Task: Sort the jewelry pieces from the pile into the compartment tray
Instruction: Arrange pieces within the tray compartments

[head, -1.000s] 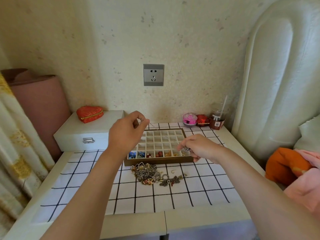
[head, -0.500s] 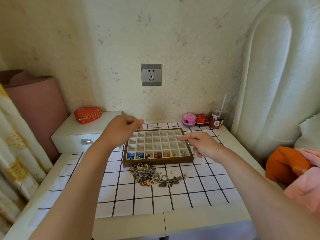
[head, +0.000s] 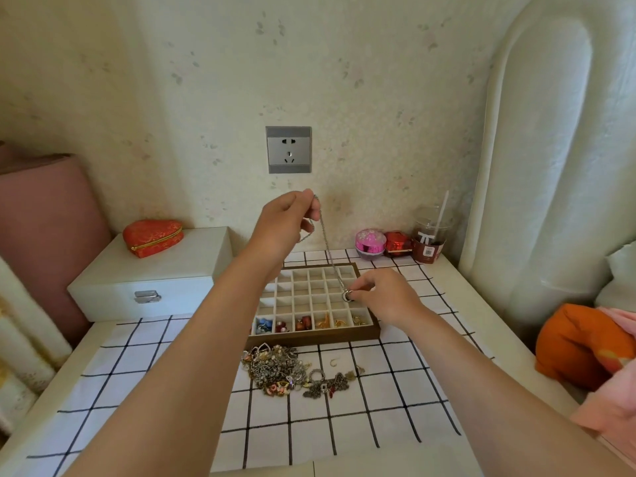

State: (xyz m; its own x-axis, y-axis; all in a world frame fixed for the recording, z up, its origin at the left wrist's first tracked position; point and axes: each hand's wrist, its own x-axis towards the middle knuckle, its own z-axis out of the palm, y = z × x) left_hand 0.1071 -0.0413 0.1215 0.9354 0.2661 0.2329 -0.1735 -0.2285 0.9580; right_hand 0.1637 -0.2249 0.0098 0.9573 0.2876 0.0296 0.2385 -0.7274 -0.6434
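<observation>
While one silver chain necklace (head: 327, 247) is held stretched above the compartment tray (head: 309, 337), its upper end is pinched by the curled fingers and thumb of the left hand (head: 285, 222), raised over the tray's far left side. Its ring-shaped pendant (head: 347, 296) is pinched in the fingers of the right hand (head: 383, 294), low over the right-hand columns. Two hands and one tray are counted. Six compartments of the tray's front row are seen to be filled with small pieces, blue, red and gold; the rows behind appear bare. The near left corner of the tray is covered by the left forearm. One tangled jewelry pile (head: 275, 368) is laid just in front of the tray on a black-checked white cloth (head: 155, 390), with one small gold hook (head: 333, 362) lying apart from it. On the tabletop (head: 461, 273) behind, one pink round container (head: 370, 242), one red box (head: 397, 243) and one plastic cup with a straw (head: 430, 241) are lined up. The cup's label is too small to be read. One white case (head: 155, 270) topped by one red heart-shaped pouch (head: 153, 237) is set to the left, and one wall socket (head: 288, 149) is mounted above
</observation>
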